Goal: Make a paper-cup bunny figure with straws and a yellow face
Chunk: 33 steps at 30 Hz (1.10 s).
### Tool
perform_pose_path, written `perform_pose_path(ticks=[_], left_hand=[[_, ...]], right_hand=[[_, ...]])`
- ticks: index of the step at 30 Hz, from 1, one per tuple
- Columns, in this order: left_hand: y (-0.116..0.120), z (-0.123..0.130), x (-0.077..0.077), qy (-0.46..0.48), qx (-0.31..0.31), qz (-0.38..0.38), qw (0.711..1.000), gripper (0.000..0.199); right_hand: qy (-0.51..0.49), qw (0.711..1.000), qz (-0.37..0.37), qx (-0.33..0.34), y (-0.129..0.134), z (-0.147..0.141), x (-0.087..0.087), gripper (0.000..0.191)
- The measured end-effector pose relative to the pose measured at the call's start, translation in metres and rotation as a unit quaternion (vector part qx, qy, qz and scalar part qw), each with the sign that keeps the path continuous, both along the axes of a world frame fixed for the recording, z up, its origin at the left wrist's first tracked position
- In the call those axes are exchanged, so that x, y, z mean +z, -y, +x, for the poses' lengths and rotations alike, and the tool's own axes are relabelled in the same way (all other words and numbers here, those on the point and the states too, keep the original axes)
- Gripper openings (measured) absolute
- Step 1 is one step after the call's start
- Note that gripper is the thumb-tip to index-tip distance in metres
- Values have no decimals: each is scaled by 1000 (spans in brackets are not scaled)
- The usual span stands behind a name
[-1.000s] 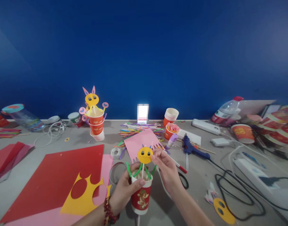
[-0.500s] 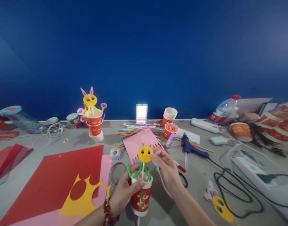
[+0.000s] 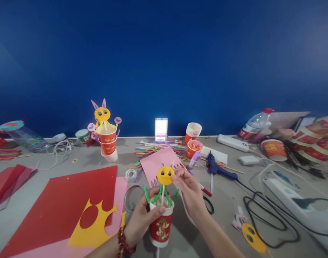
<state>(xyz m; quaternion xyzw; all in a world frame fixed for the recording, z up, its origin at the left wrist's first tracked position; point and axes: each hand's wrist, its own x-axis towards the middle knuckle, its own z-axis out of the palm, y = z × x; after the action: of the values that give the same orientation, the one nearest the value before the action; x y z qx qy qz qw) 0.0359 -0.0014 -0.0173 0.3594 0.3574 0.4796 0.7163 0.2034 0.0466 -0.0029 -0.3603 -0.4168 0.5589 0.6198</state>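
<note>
A red paper cup (image 3: 162,229) with a gold figure is upright in my left hand (image 3: 144,215), whose fingers wrap round its rim. Out of the cup rise a pale stick and green pipe cleaners (image 3: 146,194). The stick carries a round yellow face (image 3: 165,175) with two eyes and small blue-purple ears. My right hand (image 3: 189,191) pinches the right edge of that face between thumb and fingers. Below the cup's bottom the stick shows again.
Red sheet (image 3: 59,204) and yellow cut-out paper (image 3: 85,233) lie left. A cup figure (image 3: 108,138) stands behind. Glue gun (image 3: 220,170), its black cable, a loose yellow face (image 3: 254,238) and a power strip (image 3: 295,204) are right. Pink paper (image 3: 158,161) and pipe cleaners lie ahead.
</note>
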Motion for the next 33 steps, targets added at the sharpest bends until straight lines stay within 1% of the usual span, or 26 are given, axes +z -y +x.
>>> perform_pose_path(ticks=[4, 9, 13, 16, 20, 25, 29, 33], left_hand=[[1, 0, 0, 8, 5, -8, 1000, 58], [1, 0, 1, 10, 2, -11, 1000, 55], [1, 0, 4, 2, -5, -2, 1000, 56], [1, 0, 5, -2, -2, -3, 1000, 57], [2, 0, 3, -12, 0, -4, 1000, 60], [3, 1, 1, -17, -11, 12, 1000, 59], [4, 1, 0, -23, -14, 18, 999, 59], [3, 0, 0, -31, -28, 21, 999, 62]], right_hand=[[12, 1000, 8, -13, 1, 0, 0, 16], [12, 1000, 5, -14, 3, -1, 3, 18], [9, 1000, -9, -22, 3, -2, 6, 21], [30, 999, -1, -21, 2, -3, 6, 23], [64, 998, 10, -15, 2, -3, 2, 24], [113, 993, 16, -10, 3, -3, -4, 24], [118, 993, 17, -2, 3, -3, -4, 20], [102, 995, 3, 5, 4, -3, -2, 21]])
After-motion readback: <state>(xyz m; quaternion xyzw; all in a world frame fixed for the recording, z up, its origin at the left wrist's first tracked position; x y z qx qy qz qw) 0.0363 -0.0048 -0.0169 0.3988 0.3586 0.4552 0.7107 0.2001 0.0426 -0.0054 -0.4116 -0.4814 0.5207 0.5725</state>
